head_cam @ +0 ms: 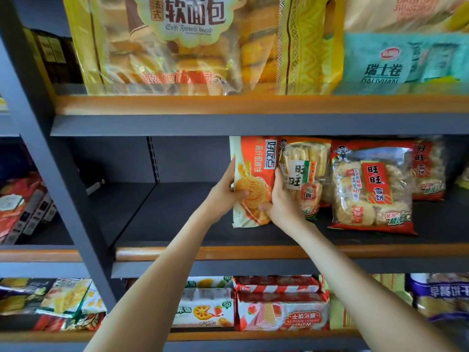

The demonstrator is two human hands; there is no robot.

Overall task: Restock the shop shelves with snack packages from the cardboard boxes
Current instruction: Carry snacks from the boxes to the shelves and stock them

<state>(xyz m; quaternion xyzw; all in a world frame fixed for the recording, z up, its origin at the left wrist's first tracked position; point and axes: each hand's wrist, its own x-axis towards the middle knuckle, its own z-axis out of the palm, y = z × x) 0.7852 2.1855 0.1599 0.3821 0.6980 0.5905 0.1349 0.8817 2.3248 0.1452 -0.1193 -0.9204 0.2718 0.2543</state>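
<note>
Both forearms are extending from the bottom of the frame to the middle shelf [165, 217]. The left hand [223, 196] and the right hand [281, 207] are clamping an orange-and-cream biscuit pack [253, 174] between them. The left hand is holding its left edge with the thumb on the front. The right hand is wrapping its right edge, thumb on the lower front and fingers tucked out of sight behind.

That pack is standing upright at the centre of the frame, its bottom seeming to rest on the shelf deck. It is sitting just beside a narrow rice cracker bag [302, 168], with the right fingers between them, so contact is unclear. A larger rice cracker bag [373, 189] is standing further right.

Judging by this, the restocking is partway along. The right half of this shelf is filling up, while the whole stretch to the left is lying bare to the grey upright post [50, 161]. The bread bag [182, 44] above and the wafer packs [281, 313] below are already sitting in place. No cardboard boxes are showing.

Room for the hands is lying to the left. The upper shelf's underside is sitting close over the pack's top, and a wooden front lip [228, 252] is edging the deck.
</note>
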